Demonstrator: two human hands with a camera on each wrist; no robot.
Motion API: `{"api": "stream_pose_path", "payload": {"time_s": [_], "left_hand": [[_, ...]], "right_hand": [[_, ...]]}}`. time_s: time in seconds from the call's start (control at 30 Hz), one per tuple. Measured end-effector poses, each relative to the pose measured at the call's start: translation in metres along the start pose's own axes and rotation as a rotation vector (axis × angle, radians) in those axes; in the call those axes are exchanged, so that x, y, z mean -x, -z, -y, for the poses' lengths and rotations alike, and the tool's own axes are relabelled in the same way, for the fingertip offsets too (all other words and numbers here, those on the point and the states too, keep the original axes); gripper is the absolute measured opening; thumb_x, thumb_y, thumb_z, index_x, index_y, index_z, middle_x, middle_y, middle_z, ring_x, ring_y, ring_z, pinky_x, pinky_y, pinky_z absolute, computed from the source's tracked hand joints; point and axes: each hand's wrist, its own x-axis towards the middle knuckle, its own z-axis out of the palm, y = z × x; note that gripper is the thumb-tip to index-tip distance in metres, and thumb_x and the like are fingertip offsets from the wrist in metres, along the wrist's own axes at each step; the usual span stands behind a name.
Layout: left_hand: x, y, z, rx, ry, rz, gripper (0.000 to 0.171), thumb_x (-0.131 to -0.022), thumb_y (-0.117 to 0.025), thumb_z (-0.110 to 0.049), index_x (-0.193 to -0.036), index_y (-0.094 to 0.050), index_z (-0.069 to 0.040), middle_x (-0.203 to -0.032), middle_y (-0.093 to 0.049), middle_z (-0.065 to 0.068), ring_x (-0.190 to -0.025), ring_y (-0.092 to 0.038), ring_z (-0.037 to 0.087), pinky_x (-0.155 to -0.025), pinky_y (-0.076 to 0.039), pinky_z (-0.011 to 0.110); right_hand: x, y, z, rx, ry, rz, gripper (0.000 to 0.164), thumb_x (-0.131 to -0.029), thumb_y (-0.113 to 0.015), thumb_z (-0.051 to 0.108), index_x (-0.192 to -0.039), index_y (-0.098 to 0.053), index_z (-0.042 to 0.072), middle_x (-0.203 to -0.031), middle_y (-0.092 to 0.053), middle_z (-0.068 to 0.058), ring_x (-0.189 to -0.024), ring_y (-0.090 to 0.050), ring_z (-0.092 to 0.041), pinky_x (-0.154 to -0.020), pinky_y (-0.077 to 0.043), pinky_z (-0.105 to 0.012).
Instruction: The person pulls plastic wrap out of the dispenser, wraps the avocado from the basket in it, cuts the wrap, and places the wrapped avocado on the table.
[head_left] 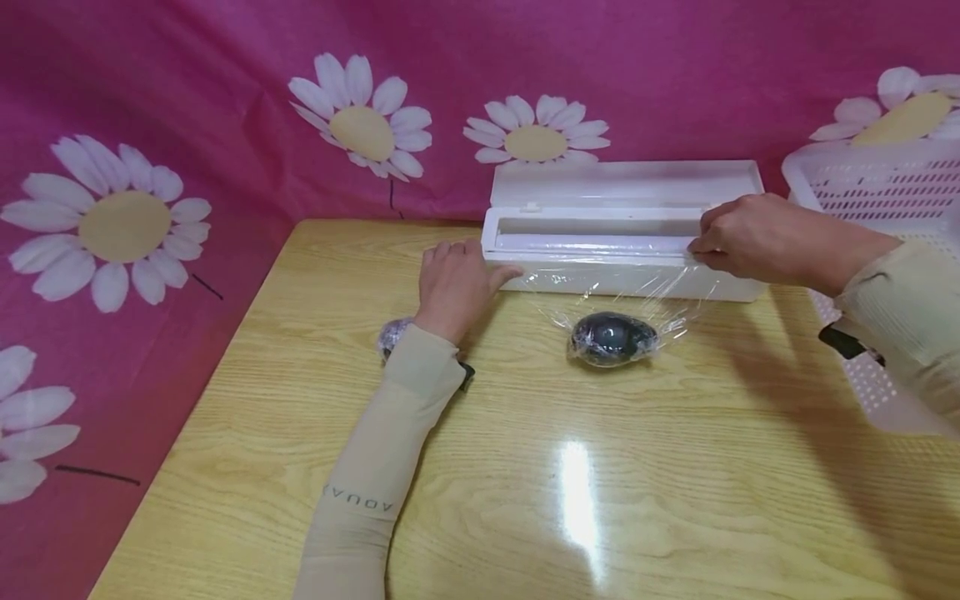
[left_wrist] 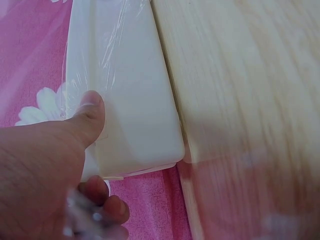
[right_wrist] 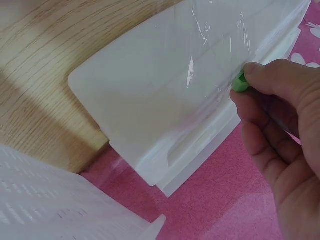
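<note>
A white cling film dispenser (head_left: pixel 622 275) stands at the table's back with its lid raised and a roll inside. My left hand (head_left: pixel 452 283) grips its left end, thumb (left_wrist: pixel 91 107) on the front face and fingers curled round the end. At the dispenser's right part, my right hand (head_left: pixel 742 237) pinches a small green slide cutter (right_wrist: pixel 240 82) between thumb and forefinger, right at the film's edge. Clear film (head_left: pixel 637 287) stretches from the dispenser down to a dark, egg-shaped avocado (head_left: pixel 611 339) wrapped in it on the table.
Partly behind my left wrist lies another film-wrapped round item (head_left: pixel 392 335). A white perforated basket (head_left: pixel 877 192) stands at the right, close to my right forearm. Behind the wooden table (head_left: pixel 480 483) hangs a pink cloth (head_left: pixel 637 67) with daisies.
</note>
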Motion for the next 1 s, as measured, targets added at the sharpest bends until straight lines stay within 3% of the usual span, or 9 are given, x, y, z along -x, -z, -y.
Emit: {"api": "stream_pose_path", "payload": {"time_s": [0.27,0.53,0.77,1.0], "left_hand": [[-0.002,0.0,-0.002,0.005,-0.004,-0.003,0.074,-0.097,-0.044,-0.074,-0.106,-0.064,-0.003,-0.1,-0.07,0.011,-0.09,-0.056,0.026,-0.093,-0.046,0.04],[0.0,0.0,0.002,0.021,0.023,0.051,0.079,-0.097,-0.041,-0.075,-0.117,-0.063,-0.002,-0.107,-0.069,0.011,-0.098,-0.057,0.026,-0.1,-0.045,0.041],[0.002,-0.002,0.004,0.038,0.019,0.044,0.079,-0.098,-0.041,-0.074,-0.116,-0.063,-0.001,-0.105,-0.069,0.012,-0.098,-0.057,0.027,-0.102,-0.045,0.042],[0.0,0.0,0.0,0.025,0.0,0.009,0.076,-0.097,-0.043,-0.074,-0.109,-0.064,-0.002,-0.098,-0.069,0.011,-0.092,-0.057,0.027,-0.096,-0.046,0.041]], "right_hand": [[0.012,0.001,-0.006,0.022,0.006,-0.013,0.011,-0.077,-0.084,0.001,-0.082,-0.081,0.01,-0.07,-0.066,0.003,-0.058,-0.064,-0.019,-0.054,-0.053,-0.041],[0.014,0.011,-0.005,0.06,-0.134,0.167,0.031,-0.081,-0.074,-0.002,-0.063,-0.061,0.02,-0.06,-0.06,0.004,-0.054,-0.054,-0.017,-0.051,-0.046,-0.043],[0.013,0.012,-0.002,0.054,-0.217,0.222,0.031,-0.083,-0.071,0.0,-0.062,-0.056,0.018,-0.057,-0.05,0.003,-0.055,-0.046,-0.017,-0.052,-0.041,-0.038],[0.02,0.016,-0.003,0.065,-0.253,0.211,0.024,-0.081,-0.069,-0.002,-0.065,-0.061,0.014,-0.059,-0.06,-0.006,-0.052,-0.054,-0.023,-0.05,-0.046,-0.045]]}}
